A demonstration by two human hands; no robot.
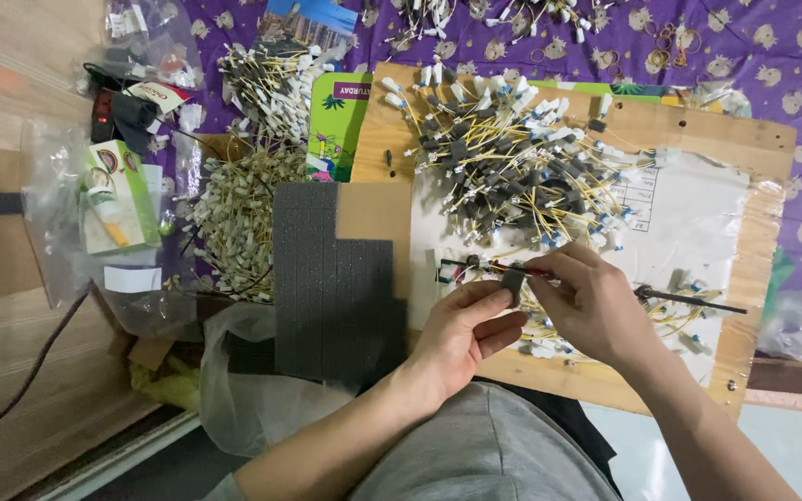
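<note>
A purple patterned cloth (772,56) covers the floor beneath a wooden board (698,130), on which a white sheet of paper (698,213) lies. To the left of the paper, a stepped sheet of dark grey foam (331,278) lies partly on the board. On the upper part of the board sits a large heap of yellow wires with grey sleeves and white and blue ends (512,167); a second heap of pale wired connectors (234,213) lies just off the board's left edge. A green and white box (118,195) lies further left on clear plastic.

At the board's near edge, the person's right hand (596,306) and left hand (461,334) meet over the paper. The left hand's thumb and forefinger are pinched closed on a small grey foam piece (513,281), the remaining fingers curled loosely beneath. The right hand's fingertips are closed on the same piece from the other side, at a thin red-tipped wire (475,267) running left from it. A dark slender tool (689,299) lies on the paper just right of the right hand, untouched.
</note>
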